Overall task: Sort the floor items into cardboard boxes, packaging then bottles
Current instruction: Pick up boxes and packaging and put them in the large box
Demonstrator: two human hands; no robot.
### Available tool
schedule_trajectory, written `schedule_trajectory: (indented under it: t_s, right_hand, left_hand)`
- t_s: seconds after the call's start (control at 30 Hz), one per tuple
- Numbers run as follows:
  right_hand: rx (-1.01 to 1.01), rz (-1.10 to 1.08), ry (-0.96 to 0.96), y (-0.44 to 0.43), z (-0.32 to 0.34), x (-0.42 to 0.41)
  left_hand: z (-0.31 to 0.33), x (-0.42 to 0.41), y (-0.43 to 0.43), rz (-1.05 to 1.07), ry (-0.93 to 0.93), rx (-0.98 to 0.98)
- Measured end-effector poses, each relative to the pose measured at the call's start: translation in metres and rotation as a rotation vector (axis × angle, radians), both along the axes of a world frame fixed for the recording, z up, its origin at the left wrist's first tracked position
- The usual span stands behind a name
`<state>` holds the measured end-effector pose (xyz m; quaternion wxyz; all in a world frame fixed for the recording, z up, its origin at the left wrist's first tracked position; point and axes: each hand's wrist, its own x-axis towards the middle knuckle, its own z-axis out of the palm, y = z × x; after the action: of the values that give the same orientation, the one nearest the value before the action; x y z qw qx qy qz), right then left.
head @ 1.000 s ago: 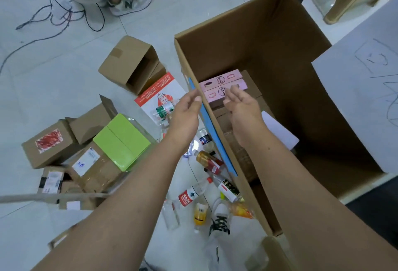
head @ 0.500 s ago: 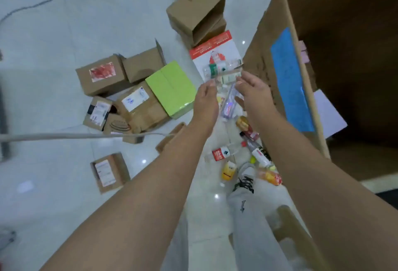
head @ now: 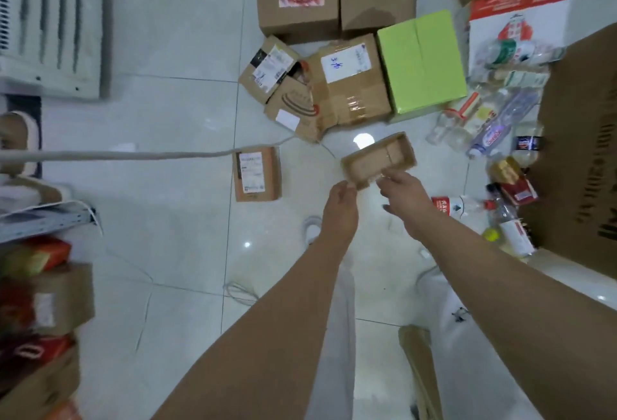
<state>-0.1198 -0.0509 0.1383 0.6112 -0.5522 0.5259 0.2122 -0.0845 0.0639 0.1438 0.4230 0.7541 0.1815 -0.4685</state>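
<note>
From my remote seat I see both hands out in front, closing on a shallow brown box point(head: 379, 159) that lies open side up on the white floor point(head: 167, 112). The box sits just beyond the fingertips, its long side slanting away to the right. My left hand point(head: 340, 207) has bent fingers that reach the box's near left corner. My right hand point(head: 402, 197) has its fingers at the near long edge, just right of that corner. The picture is smeared there, so I cannot tell whether either hand has actually pinched the cardboard or only touches it.

Beyond the grip lies a cluster of taped parcels point(head: 350, 86), with a green box point(head: 420, 59) to their right. Left of the left hand, apart from it, a small labelled parcel point(head: 256, 174) lies flat. Right of the right hand the bottles point(head: 490, 129) lie scattered, and past them stands the wall of the large carton point(head: 581, 152).

Half a second ago both hands were held higher, fingers spread and empty, over the bottles and close beside that carton's wall. The shallow box then lay near my left forearm, partly hidden by it. Since then the hands have dropped down and left onto it, and the view has swung so the carton sits at the right edge.
</note>
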Motion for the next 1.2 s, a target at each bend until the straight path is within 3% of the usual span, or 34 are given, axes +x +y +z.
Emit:
schedule_trajectory:
  t_s: [0.27, 0.47, 0.8, 1.03, 1.2]
  right_hand:
    - [0.088, 0.237, 0.016, 0.124, -0.076, 0.071]
    - [0.097, 0.303, 0.059, 0.182, -0.168, 0.109]
    - [0.103, 0.394, 0.112, 0.226, -0.285, 0.142]
    - [0.182, 0.362, 0.069, 0.219, -0.307, 0.135]
    - [0.094, 0.279, 0.027, 0.187, -0.270, 0.107]
  left_hand:
    - [-0.077, 0.053, 0.128, 0.153, -0.021, 0.116]
    - [-0.176, 0.104, 0.206, 0.084, -0.118, 0.327]
    - [-0.322, 0.131, 0.261, 0.310, -0.028, 0.426]
    - [-0.331, 0.121, 0.259, 0.293, 0.110, 0.356]
    - [-0.283, 0.095, 0.228, 0.397, 0.111, 0.349]
